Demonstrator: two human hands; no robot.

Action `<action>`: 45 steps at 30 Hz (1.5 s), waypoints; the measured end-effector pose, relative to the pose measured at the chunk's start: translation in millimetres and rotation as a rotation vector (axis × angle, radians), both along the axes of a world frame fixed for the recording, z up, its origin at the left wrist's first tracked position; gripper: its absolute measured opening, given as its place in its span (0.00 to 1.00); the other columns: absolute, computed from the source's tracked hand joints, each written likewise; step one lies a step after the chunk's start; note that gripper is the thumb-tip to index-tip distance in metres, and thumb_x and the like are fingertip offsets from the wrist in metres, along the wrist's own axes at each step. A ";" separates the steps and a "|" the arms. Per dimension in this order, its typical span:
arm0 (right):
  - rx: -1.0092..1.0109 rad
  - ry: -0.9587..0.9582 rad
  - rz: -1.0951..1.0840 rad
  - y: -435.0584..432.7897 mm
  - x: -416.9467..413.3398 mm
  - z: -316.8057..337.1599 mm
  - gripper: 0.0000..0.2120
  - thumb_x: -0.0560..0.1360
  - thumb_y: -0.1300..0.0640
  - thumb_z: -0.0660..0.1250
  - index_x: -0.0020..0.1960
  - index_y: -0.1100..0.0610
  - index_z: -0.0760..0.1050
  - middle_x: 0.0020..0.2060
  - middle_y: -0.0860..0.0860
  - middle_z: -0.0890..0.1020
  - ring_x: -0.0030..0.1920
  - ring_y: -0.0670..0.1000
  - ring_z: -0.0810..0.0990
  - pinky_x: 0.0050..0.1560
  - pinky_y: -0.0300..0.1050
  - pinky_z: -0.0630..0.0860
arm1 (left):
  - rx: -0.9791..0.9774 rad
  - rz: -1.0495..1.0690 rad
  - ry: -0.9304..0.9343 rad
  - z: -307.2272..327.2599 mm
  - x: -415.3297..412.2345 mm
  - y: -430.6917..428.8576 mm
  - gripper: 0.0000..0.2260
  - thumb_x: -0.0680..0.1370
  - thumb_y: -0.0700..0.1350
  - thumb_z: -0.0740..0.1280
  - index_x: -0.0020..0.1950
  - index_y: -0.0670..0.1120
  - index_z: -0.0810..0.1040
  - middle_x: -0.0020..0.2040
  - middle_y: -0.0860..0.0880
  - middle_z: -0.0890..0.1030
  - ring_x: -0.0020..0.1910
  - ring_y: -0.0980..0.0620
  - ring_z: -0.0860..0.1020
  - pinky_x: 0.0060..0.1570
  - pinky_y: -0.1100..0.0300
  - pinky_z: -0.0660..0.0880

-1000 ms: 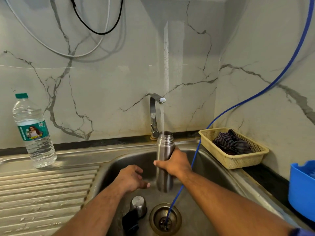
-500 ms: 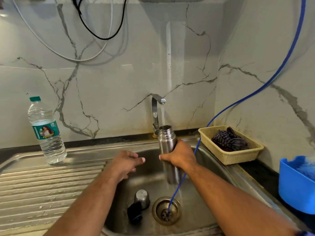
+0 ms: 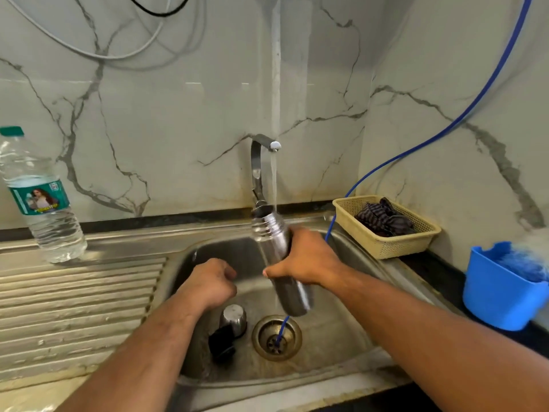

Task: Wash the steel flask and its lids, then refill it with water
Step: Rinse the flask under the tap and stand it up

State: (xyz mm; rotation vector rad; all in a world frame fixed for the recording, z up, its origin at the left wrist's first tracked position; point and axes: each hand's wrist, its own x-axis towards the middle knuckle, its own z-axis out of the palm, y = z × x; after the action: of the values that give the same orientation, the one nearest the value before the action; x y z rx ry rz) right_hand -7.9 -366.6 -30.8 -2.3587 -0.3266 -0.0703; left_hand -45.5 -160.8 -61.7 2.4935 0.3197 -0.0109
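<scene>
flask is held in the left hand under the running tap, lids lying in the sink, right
No. The head view shows the right hand gripping the flask under the running tap; the left hand holds nothing. The lids do lie in the sink.

left hand (image 3: pixel 212 282): fingers curled, holding nothing, forearm extended
right hand (image 3: pixel 306 260): wrapped round silver cylindrical steel flask (image 3: pixel 271 233)

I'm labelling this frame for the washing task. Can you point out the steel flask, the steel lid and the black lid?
steel flask (image 3: pixel 269 233), head view, on its ribbed shoulder below the mouth.
steel lid (image 3: pixel 234 316), head view, on its flat top.
black lid (image 3: pixel 221 341), head view, on its dark side wall.
</scene>
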 end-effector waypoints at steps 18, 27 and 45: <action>0.288 -0.038 0.124 -2.0 -23.2 14.3 0.32 0.64 0.35 0.80 0.62 0.46 0.74 0.50 0.45 0.85 0.48 0.44 0.84 0.42 0.39 0.82 | -0.490 -0.439 -0.071 11.4 -18.0 -41.2 0.36 0.68 0.47 0.82 0.72 0.55 0.70 0.58 0.51 0.84 0.58 0.55 0.82 0.64 0.50 0.78; 0.190 -0.312 0.191 -20.3 -34.1 45.3 0.26 0.66 0.46 0.83 0.60 0.45 0.76 0.49 0.41 0.81 0.43 0.39 0.81 0.38 0.28 0.75 | -0.276 -0.510 0.063 9.3 -18.8 -44.4 0.29 0.64 0.51 0.85 0.62 0.55 0.78 0.53 0.54 0.85 0.54 0.58 0.83 0.59 0.59 0.79; 0.197 -0.373 0.169 -17.9 -15.9 26.1 0.19 0.69 0.50 0.80 0.58 0.44 0.80 0.45 0.39 0.82 0.38 0.35 0.80 0.38 0.28 0.75 | -0.171 0.026 0.008 -4.1 3.0 27.6 0.11 0.76 0.45 0.76 0.56 0.53 0.80 0.49 0.49 0.86 0.48 0.50 0.84 0.42 0.57 0.77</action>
State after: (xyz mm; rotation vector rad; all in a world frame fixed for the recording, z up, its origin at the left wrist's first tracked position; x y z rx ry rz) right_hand -23.8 -384.5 -4.7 -2.1059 -0.6665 -0.4440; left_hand -42.5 -133.2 -65.9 2.3198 0.3403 -0.0359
